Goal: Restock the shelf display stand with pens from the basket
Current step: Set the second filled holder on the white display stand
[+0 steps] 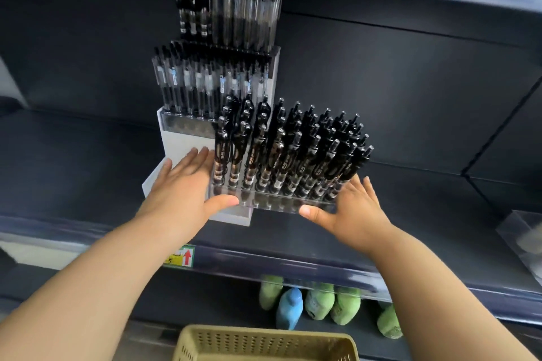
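At bottom edge, closest to camera: tan perforated basket (265, 344), only its rim and upper wall in view, contents hidden, so can't tell if pens remain in it. Just past it, lower shelf with green and blue bottles (318, 300). Above that, shelf front lip (264, 265) with a yellow tag bearing a red arrow (179, 256). On the shelf, both bare hands flank a clear tray of black pens (289, 155): left hand (183, 189) flat against the tray's left end, fingers spread, thumb touching the tray's front lower edge; right hand (353, 208) at the right end, fingers splayed, thumb pointing at the front edge, contact there unclear. Neither hand is closed round anything, both palms wide. The tray sits skewed, its left end over the lowest step of the white tiered display stand (181, 143), its right end out over bare shelf. Judgement: step in hand is seating the full tray squarely; press evenly from both ends, rotate it parallel to the stand, slide slowly so upright pens don't topple. Behind, middle tier of clear-barrel pens (211, 85), then top tier of pens (228, 9), blurred, under the upper shelf.
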### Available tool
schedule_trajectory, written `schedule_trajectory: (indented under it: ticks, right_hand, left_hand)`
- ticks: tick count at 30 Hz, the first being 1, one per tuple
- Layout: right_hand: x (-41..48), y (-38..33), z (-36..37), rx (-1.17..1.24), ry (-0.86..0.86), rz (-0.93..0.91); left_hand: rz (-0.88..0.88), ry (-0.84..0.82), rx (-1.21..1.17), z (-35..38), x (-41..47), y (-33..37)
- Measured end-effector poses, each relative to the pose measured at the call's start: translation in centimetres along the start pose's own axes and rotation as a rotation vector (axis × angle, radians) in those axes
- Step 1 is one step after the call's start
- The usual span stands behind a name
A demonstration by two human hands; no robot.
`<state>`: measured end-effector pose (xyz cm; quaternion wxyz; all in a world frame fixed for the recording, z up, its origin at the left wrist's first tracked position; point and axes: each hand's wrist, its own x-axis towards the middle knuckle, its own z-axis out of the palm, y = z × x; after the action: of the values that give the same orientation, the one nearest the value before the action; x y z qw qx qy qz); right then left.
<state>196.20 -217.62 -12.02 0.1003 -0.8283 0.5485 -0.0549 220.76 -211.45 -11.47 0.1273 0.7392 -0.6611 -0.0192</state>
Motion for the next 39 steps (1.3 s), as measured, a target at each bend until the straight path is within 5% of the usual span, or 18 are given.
schedule_trajectory:
  ticks: [18,33,39]
  right_hand:
    - [5.5,-8.8,4.6,0.008,-0.014,-0.025]
    - [5.5,-11.0,5.7,0.085,-0.076,0.112]
    - [5.6,-11.0,5.7,0.032,-0.099,0.144]
  left_hand:
    - [-0.047,-0.106,-0.066,-1.1,1.1,-10.9]
    - [-0.1,-0.213,-0.251,-1.5,2.5,-11.9]
    - [-0.083,-0.255,-0.139,-0.1,2.7,-12.5]
